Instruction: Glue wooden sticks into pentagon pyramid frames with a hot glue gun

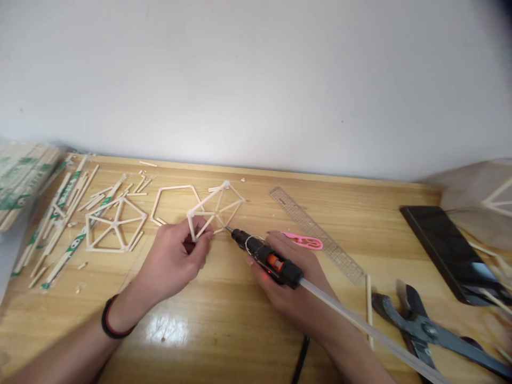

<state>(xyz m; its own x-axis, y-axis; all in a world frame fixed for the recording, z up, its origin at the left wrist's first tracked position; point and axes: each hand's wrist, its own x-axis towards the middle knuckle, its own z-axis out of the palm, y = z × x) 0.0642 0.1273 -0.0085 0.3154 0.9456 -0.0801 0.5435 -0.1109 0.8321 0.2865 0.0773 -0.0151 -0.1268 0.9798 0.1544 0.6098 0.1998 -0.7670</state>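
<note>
My left hand (pixel 178 256) pinches the near left corner of a small wooden stick frame (pixel 218 213), a polygon with spokes meeting in its middle. Wrapped around a black hot glue gun (pixel 280 268) is my right hand (pixel 296 282); a clear glue stick (pixel 352 314) runs out of its back end. The gun's metal nozzle is at the frame's near right corner; whether they touch I cannot tell. Behind my left hand lies a plain stick outline (pixel 176 188) without spokes. A finished-looking spoked frame (pixel 116 225) rests to the left.
Loose and paper-wrapped chopsticks (pixel 70 213) crowd the left side beside a bagged bundle (pixel 24 181). To the right are a clear ruler (pixel 316 234), a pink-handled tool (pixel 306 241), pliers (pixel 430 330) and a black phone (pixel 452 250). A wall rises behind the table.
</note>
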